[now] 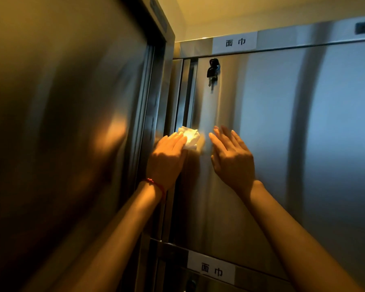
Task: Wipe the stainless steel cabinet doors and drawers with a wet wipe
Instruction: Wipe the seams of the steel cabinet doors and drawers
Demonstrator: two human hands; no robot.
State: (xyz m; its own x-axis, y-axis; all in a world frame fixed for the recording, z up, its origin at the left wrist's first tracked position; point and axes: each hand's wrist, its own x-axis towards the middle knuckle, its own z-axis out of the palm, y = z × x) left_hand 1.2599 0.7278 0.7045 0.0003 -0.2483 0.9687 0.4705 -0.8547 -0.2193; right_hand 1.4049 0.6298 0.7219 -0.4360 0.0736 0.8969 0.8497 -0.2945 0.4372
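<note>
Looks early on: left hand (pixel 169 152) presses the wipe (pixel 189 137) at the door (pixel 272 133) edge, right hand (pixel 232 157) flat, holding nothing; lower drawers likely left.

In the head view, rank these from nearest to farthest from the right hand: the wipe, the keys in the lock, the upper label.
From the right hand:
1. Wipe, just to its left, under the left hand at the door's edge.
2. Keys, above, hanging from the door's lock.
3. Upper label, higher still, on the strip over the door.

The head view looks forward, slightly upward, close at a steel cabinet door (pixel 261 144) in a corner.
</note>
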